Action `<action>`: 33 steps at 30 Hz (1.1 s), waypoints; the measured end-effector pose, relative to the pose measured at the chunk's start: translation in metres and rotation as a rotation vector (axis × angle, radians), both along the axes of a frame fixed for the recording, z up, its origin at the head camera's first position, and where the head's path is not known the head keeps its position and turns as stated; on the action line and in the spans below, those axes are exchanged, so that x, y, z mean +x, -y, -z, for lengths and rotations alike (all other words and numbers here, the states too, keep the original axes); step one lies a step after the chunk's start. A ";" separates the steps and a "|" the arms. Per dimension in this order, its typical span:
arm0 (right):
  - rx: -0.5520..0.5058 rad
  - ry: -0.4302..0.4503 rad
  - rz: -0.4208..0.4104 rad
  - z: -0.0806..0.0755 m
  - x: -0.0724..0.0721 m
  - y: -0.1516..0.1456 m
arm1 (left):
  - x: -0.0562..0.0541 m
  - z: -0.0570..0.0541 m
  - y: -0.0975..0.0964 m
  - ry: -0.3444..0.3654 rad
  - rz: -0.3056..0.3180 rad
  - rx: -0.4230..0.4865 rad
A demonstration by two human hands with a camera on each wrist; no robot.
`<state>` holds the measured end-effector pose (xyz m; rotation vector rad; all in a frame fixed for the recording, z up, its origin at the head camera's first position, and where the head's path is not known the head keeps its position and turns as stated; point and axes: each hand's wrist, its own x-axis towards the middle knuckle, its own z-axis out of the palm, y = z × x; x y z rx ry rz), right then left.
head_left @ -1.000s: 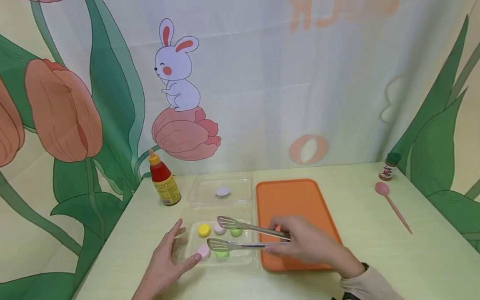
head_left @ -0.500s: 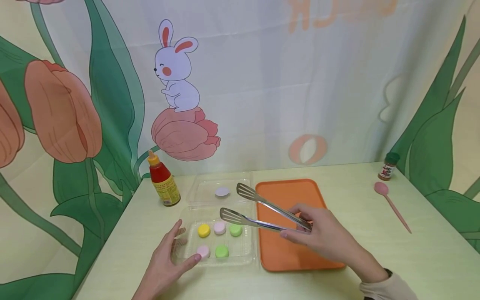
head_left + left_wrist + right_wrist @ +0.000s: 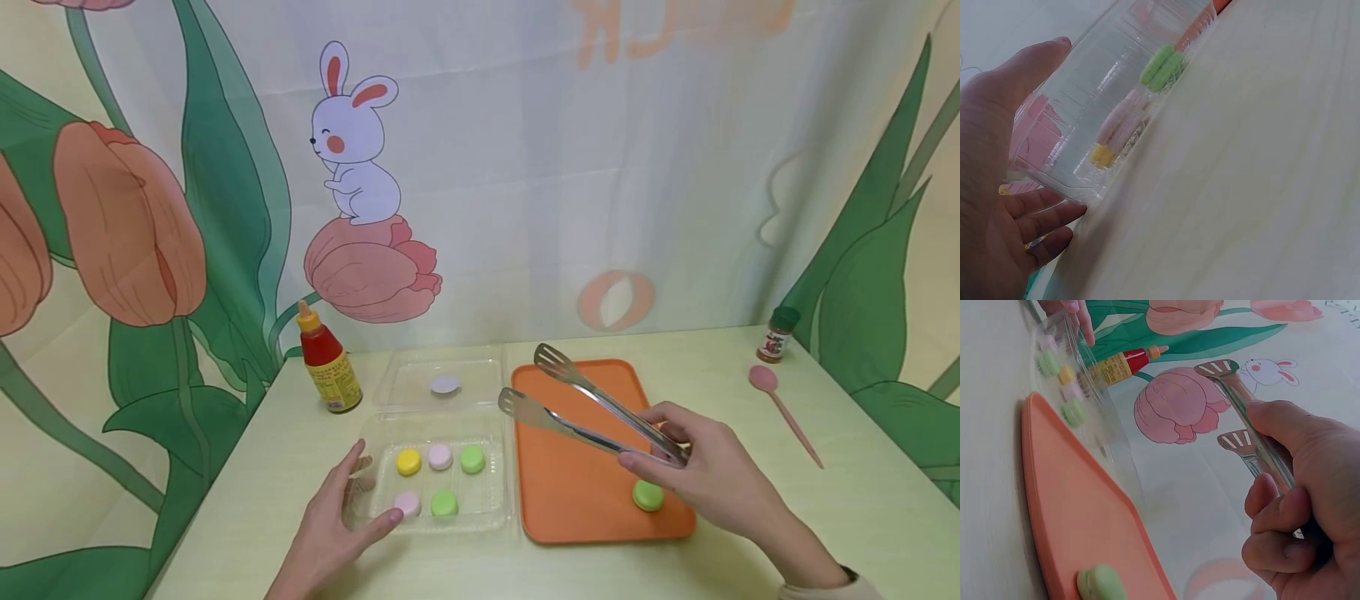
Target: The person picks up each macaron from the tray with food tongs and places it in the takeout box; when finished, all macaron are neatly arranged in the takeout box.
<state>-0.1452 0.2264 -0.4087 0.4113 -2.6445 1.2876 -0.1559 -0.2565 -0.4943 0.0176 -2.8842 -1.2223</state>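
The left hand [image 3: 333,521] spreads its thumb and relaxed fingers around the left side of the clear box [image 3: 493,500], seemingly touching its wall; that thin plastic looks light and bendy, so a soft touch there should steady it. The right hand [image 3: 716,471] has its fingers curled round the metal tongs [image 3: 617,410], whose arms stand well apart above the orange tray [image 3: 573,500] with nothing between them. The tongs look stiff and slick, best held along the arms. A green macaron [image 3: 648,496] sits near the tray's near right corner. In the box lie five more macarons [image 3: 440,457]; all look light and likely fragile, best pinched gently at the sides. Farther off stands a sauce bottle [image 3: 333,379]
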 end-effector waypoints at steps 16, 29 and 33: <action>0.072 0.025 0.170 0.013 0.021 -0.053 | 0.000 0.000 0.000 -0.004 -0.001 -0.002; 0.125 0.031 0.141 0.049 0.039 -0.097 | 0.000 -0.002 -0.002 0.026 -0.008 -0.016; 0.168 0.170 0.137 0.053 0.042 -0.107 | 0.000 -0.002 -0.001 0.022 -0.009 -0.005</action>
